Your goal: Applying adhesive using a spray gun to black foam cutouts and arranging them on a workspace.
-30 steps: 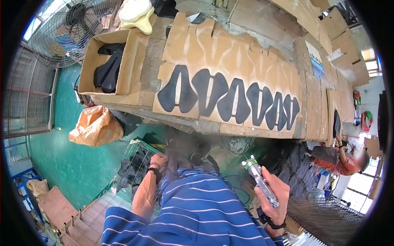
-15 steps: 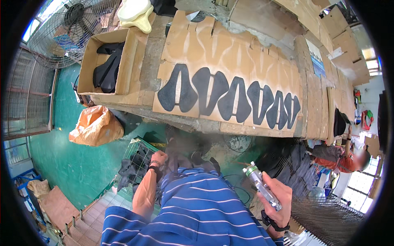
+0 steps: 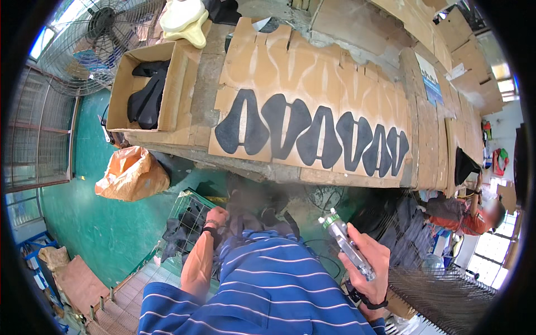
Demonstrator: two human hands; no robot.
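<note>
The right hand (image 3: 376,267) holds a silver spray gun (image 3: 347,242), its long body leaning forward and left; the black pieces (image 3: 333,146) lie ahead on brown cardboard (image 3: 312,70); the left hand (image 3: 216,216) is curled, and I can't tell if it's empty.

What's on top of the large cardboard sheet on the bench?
A row of black curved pieces lies along the near side of the cardboard sheet, with pale markings beyond them. The surface directly under the pieces is covered.
</note>
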